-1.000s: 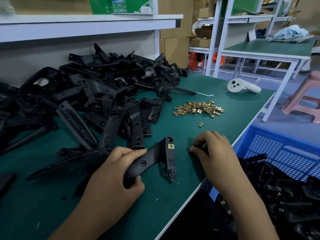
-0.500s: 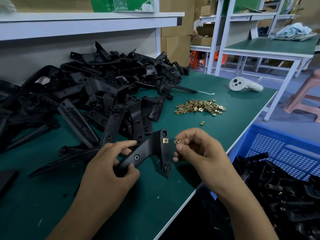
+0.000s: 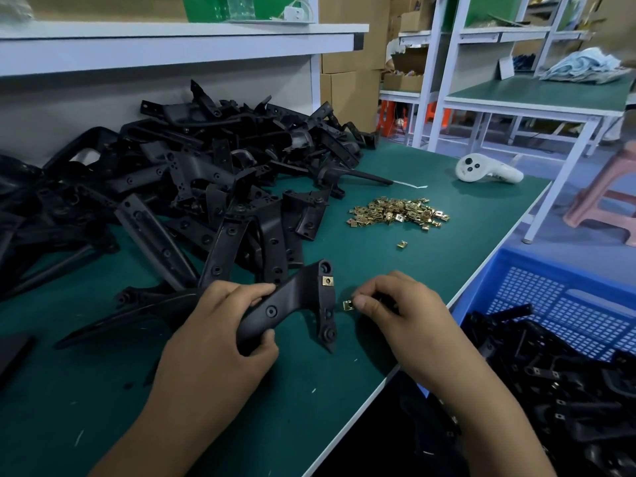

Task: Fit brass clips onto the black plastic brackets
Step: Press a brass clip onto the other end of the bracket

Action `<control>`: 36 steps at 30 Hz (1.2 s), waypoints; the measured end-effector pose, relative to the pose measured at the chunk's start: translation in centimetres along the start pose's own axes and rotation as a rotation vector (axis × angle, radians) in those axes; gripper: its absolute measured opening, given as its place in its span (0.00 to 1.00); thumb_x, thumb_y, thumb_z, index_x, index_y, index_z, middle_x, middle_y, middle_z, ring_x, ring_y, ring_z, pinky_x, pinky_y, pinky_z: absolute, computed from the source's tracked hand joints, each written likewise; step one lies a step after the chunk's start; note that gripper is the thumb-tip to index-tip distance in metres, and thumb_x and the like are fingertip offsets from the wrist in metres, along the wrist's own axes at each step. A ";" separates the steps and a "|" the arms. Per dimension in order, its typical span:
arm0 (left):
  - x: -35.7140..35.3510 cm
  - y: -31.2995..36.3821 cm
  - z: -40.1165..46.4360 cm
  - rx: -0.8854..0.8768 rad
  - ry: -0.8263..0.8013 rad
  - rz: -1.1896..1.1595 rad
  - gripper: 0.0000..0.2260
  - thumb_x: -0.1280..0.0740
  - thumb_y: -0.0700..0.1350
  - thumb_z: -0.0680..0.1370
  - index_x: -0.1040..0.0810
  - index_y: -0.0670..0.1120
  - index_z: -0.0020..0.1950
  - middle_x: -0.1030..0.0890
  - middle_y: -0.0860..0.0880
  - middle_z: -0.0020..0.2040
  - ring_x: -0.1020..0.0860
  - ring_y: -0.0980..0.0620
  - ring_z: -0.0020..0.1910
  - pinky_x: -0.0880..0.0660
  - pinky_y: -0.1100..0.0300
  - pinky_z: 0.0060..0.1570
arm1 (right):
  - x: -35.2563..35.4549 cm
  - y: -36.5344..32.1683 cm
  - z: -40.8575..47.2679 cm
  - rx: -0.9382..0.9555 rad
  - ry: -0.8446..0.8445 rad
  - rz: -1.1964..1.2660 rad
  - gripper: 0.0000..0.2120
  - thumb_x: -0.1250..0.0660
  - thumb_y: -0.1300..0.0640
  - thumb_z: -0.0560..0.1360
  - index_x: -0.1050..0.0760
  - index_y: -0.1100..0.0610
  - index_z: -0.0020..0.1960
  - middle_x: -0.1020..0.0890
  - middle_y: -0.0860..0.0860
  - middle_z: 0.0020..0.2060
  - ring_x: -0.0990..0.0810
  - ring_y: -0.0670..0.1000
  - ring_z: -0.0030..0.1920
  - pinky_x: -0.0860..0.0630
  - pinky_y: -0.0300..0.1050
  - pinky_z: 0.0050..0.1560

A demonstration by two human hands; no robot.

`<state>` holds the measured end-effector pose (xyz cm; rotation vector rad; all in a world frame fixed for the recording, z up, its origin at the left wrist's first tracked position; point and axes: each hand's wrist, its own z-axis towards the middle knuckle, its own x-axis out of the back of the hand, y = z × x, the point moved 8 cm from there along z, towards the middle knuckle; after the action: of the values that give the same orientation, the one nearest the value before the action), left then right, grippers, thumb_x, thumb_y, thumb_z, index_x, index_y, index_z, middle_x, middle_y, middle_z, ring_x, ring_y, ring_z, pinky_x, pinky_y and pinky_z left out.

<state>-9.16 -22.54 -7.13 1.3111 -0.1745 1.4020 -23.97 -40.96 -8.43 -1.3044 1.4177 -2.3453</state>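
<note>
On green felt-like mat (image 3: 344, 390), left hand (image 3: 220, 335) round matte black bracket (image 3: 292, 301); right hand (image 3: 395, 311) pinching brass clip (image 3: 347, 305).

Two bare forearms enter from the bottom of the frame, one at lower left and one at lower right. No sleeve, glove, watch or ring shows on either. The left hand (image 3: 220, 325) has short, plain fingernails on its visible fingers. The right hand (image 3: 402, 311) also has short, unpainted nails; the nail of its thumb (image 3: 364, 302) faces the camera.
</note>
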 end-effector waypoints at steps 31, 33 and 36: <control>-0.1 0.5 -0.2 -0.054 -0.005 -0.130 0.27 0.25 0.43 0.76 0.25 0.60 0.73 0.21 0.60 0.55 0.22 0.59 0.55 0.29 0.69 0.53 | -0.7 -1.4 -0.8 0.077 -0.157 0.279 0.07 0.29 0.50 0.79 0.18 0.47 0.42 0.19 0.44 0.42 0.22 0.42 0.44 0.29 0.35 0.48; -0.1 0.7 -0.3 -0.069 0.000 -0.118 0.27 0.26 0.43 0.76 0.25 0.59 0.74 0.22 0.60 0.55 0.22 0.59 0.56 0.29 0.68 0.53 | -1.0 -1.9 -0.9 0.095 -0.147 0.303 0.07 0.28 0.50 0.78 0.18 0.49 0.41 0.20 0.46 0.40 0.23 0.43 0.42 0.30 0.36 0.46; 0.1 0.4 -0.2 -0.072 0.016 -0.110 0.28 0.26 0.42 0.76 0.26 0.58 0.75 0.23 0.61 0.55 0.23 0.59 0.56 0.32 0.74 0.53 | -1.3 -2.4 -0.9 0.088 -0.119 0.397 0.10 0.28 0.51 0.78 0.18 0.52 0.40 0.23 0.44 0.34 0.28 0.42 0.36 0.33 0.34 0.40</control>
<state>-9.59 -22.47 -6.91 1.2321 -0.1388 1.3008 -22.98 -38.37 -7.55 -1.0104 1.3708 -2.0116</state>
